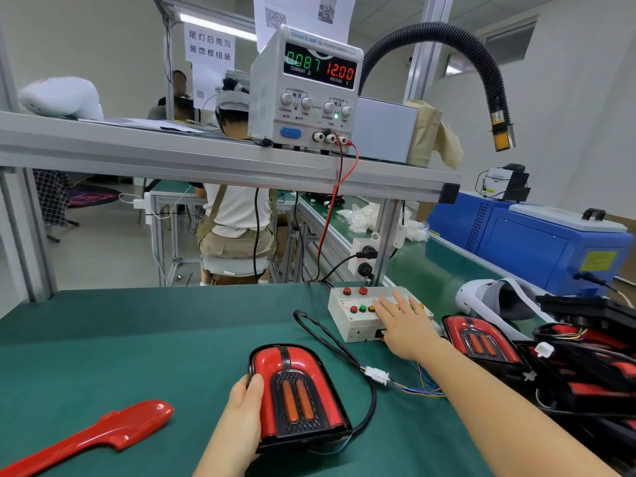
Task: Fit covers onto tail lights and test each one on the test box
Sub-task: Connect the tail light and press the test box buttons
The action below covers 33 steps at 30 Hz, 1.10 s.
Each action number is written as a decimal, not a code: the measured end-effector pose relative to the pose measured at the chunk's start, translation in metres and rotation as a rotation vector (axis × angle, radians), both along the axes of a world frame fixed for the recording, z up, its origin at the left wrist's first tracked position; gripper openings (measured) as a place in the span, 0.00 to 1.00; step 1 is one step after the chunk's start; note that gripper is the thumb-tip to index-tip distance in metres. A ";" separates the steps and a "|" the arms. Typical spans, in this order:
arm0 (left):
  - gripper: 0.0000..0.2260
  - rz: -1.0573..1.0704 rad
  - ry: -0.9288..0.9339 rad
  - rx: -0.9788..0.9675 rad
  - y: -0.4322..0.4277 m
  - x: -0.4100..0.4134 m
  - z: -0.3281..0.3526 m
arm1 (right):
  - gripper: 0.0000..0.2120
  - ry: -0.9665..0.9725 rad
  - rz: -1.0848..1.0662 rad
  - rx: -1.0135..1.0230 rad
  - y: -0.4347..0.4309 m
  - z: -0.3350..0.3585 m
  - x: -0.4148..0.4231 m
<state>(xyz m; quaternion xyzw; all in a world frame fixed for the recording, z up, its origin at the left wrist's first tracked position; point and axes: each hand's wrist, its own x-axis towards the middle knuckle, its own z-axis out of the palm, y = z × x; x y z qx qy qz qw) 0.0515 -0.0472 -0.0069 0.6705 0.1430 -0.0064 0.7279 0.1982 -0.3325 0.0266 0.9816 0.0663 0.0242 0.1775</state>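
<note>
A red tail light (297, 390) with its cover on lies on the green mat, its two amber strips facing up. My left hand (241, 418) grips its left side, thumb on top. A black cable runs from it to a white connector (378, 375) joined to coloured wires. My right hand (406, 325) lies flat with straight fingers on top of the white test box (351, 318), over its right-hand buttons. Red, green and amber buttons show on the box's left part.
A long red plastic part (99, 433) lies at the front left. More tail lights (481, 340) and black housings (592, 356) are stacked at right. A DC power supply (306, 87) on the shelf reads 12.00 V. A person sits beyond the bench.
</note>
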 end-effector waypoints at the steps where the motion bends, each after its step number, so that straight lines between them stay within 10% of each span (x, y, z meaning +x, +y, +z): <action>1: 0.21 -0.007 -0.007 0.020 0.001 0.000 -0.002 | 0.30 -0.002 0.001 -0.001 -0.001 0.000 0.000; 13: 0.22 -0.028 0.047 0.046 0.000 -0.002 0.003 | 0.34 -0.037 0.030 0.248 0.006 0.002 -0.003; 33: 0.24 -0.026 0.051 0.101 0.001 -0.003 0.003 | 0.35 -0.056 0.106 0.048 0.017 -0.002 0.000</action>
